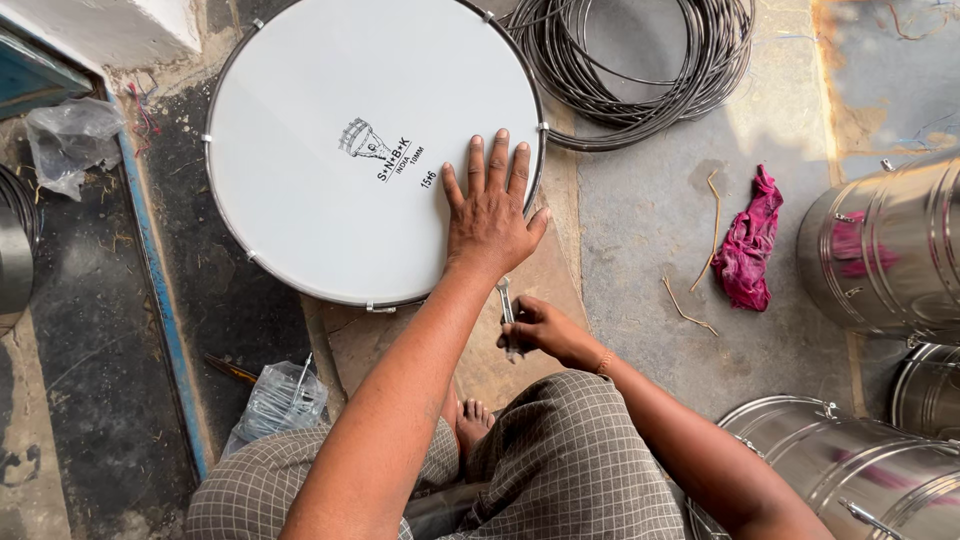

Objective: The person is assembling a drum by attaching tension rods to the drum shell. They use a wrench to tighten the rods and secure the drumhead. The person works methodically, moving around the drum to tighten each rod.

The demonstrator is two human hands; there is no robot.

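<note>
Drum [330, 150]: large round one lying flat on the floor, white head up, metal rim with tension lugs spaced around it; taken here as landmark.
Plastic bags: one crumpled bag [70, 140] well to the left of the drum, another [280, 400] just below its near-left edge.
Left hand [490, 215]: open and flat, fingers spread, palm pressed on the drum head at the near-right edge; grips nothing.
Wrench [505, 305]: small metal one, just off the drum's near-right rim, long axis roughly upright in view, jaw end pointing toward the rim.
Right hand [535, 330]: closed around the wrench's lower end; nearer the rim lug than any other free hand.
Key relation: rim lies up and left of the wrench tip, close but apart.
Wire coil [640, 70]: right of the drum, touching its edge.
Pink rag [750, 245]: well right.
Steel drum shells [880, 260]: far right.
</note>
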